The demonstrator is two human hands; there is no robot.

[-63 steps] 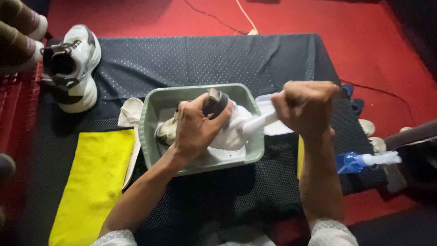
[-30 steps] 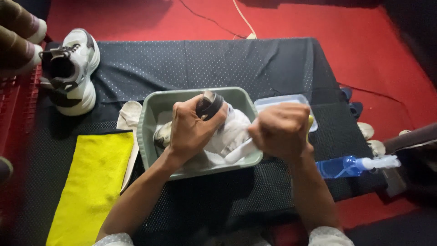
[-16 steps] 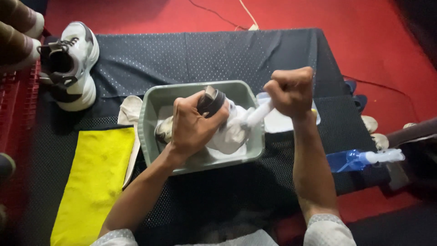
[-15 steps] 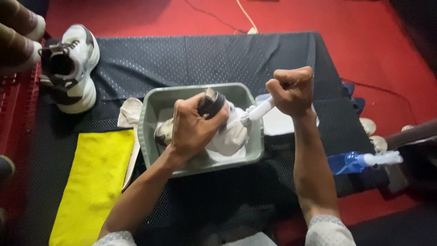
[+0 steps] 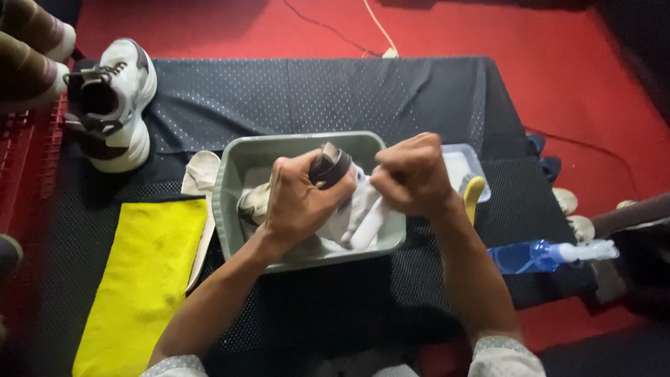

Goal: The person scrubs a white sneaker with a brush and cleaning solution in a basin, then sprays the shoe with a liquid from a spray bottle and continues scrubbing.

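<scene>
Head view: left hand clamps shoe steady in basin w/ right hand fisted round white brush.

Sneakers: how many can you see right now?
2. One sits in the grey tub, gripped by the left hand: sneaker. The other sneaker stands on the table's far-left corner. More may be out of view.
</scene>
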